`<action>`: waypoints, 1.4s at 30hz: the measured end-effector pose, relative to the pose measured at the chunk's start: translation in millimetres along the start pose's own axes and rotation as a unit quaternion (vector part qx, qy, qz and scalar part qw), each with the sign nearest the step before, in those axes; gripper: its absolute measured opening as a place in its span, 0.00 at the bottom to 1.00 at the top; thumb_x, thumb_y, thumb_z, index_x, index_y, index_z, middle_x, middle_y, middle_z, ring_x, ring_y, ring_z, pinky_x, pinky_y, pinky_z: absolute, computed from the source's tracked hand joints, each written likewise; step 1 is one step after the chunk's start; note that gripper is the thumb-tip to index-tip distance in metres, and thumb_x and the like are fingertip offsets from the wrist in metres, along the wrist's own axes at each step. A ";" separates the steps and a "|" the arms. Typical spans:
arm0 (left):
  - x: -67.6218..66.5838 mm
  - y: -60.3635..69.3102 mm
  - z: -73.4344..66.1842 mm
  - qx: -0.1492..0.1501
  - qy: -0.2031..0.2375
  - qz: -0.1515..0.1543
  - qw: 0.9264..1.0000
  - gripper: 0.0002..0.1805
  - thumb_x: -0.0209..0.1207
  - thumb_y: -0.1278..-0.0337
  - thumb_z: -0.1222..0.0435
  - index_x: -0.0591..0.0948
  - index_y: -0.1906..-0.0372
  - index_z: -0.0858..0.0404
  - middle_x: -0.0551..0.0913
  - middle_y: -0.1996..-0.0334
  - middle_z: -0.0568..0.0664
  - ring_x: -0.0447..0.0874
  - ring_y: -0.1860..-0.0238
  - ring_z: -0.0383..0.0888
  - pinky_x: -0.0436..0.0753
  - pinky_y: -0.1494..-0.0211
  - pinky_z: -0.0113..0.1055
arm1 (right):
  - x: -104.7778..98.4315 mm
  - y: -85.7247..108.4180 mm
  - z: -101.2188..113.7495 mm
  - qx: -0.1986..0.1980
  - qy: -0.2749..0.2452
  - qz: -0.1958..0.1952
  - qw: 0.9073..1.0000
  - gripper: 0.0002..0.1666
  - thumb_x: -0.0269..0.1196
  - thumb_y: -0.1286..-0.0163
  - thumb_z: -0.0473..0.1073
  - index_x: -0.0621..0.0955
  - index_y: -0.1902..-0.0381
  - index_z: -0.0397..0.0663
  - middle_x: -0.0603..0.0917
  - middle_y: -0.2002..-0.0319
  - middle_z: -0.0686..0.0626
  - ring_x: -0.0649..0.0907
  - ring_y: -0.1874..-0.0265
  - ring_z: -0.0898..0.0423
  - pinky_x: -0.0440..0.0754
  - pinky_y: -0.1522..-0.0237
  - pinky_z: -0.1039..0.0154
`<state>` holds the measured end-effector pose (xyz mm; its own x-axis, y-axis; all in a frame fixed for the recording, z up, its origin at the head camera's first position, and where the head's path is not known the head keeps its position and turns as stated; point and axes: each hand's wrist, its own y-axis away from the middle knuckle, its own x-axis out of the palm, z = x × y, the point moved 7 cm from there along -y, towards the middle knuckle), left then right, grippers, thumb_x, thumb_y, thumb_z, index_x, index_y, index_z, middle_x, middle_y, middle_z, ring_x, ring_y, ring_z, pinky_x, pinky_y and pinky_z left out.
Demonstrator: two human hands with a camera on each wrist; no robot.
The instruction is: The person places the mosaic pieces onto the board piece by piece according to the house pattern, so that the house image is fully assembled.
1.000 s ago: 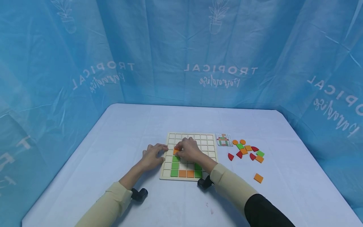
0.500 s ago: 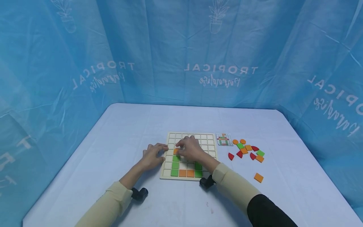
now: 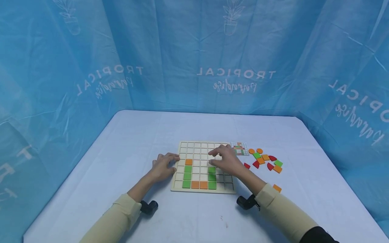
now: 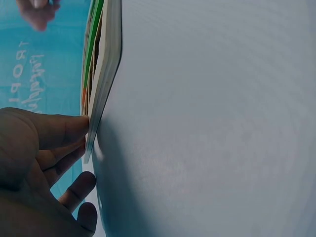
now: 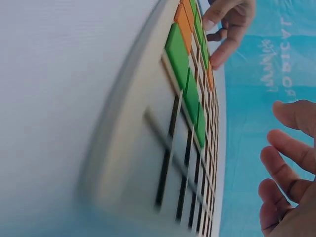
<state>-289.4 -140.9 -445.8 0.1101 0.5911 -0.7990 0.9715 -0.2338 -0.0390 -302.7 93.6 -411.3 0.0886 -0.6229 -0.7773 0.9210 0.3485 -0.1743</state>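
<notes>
A pale gridded board (image 3: 196, 169) lies on the table. My left hand (image 3: 164, 167) touches its left edge with the thumb and fingertips, also seen along the board's side in the left wrist view. Over the right half of the board, my right hand (image 3: 227, 161) holds nothing, thumb and fingers apart. Green square tiles fill a left column (image 3: 187, 176) and a right column (image 3: 212, 177). Orange square tiles (image 3: 199, 185) join them along the near row. A single orange tile (image 3: 188, 162) tops the left column. The right hand hides some right-side cells.
A small printed pattern card (image 3: 239, 149) sits at the board's right. Beyond it is a loose group of red quarter-circles (image 3: 270, 166), orange discs (image 3: 251, 151), orange squares and green squares. One separate orange tile (image 3: 277, 188) is partly covered by the right forearm. Blue curtains surround the table.
My right hand has left the orange tile atop the left column and moved right across the board with its fingers spread. The left hand stays at the board's edge.
</notes>
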 end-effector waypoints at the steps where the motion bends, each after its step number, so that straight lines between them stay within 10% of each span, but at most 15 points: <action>1: 0.4 0.2 0.3 -0.001 0.000 0.000 1.000 0.22 0.62 0.47 0.71 0.79 0.44 0.63 0.74 0.39 0.50 0.65 0.49 0.50 0.60 0.50 0.50 | -4.6 5.4 -3.2 0.000 -0.003 -0.005 1.000 0.17 0.69 0.41 0.44 0.86 0.53 0.47 0.81 0.61 0.52 0.71 0.58 0.52 0.71 0.60 0.54; 22: 1.3 -1.8 1.9 -0.009 -0.001 0.002 1.000 0.23 0.63 0.48 0.70 0.79 0.43 0.63 0.74 0.39 0.50 0.65 0.47 0.51 0.59 0.48 0.51 | -91.1 132.6 -108.5 0.158 0.036 -0.054 0.985 0.26 0.71 0.43 0.47 0.82 0.49 0.40 0.78 0.53 0.40 0.70 0.51 0.42 0.76 0.63 0.52; 42: 2.7 -2.1 2.7 -0.004 0.000 -0.005 1.000 0.23 0.63 0.48 0.71 0.80 0.44 0.63 0.74 0.39 0.50 0.65 0.47 0.50 0.59 0.50 0.51 | -88.7 163.9 -141.7 0.204 0.080 -0.030 0.975 0.22 0.73 0.47 0.43 0.84 0.55 0.38 0.79 0.60 0.41 0.69 0.57 0.44 0.69 0.65 0.54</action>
<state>-291.8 -140.9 -449.5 0.1014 0.5932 -0.7986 0.9740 -0.2227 -0.0418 -213.4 305.2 -456.6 -0.0008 -0.5053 -0.8630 0.9999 -0.0128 0.0066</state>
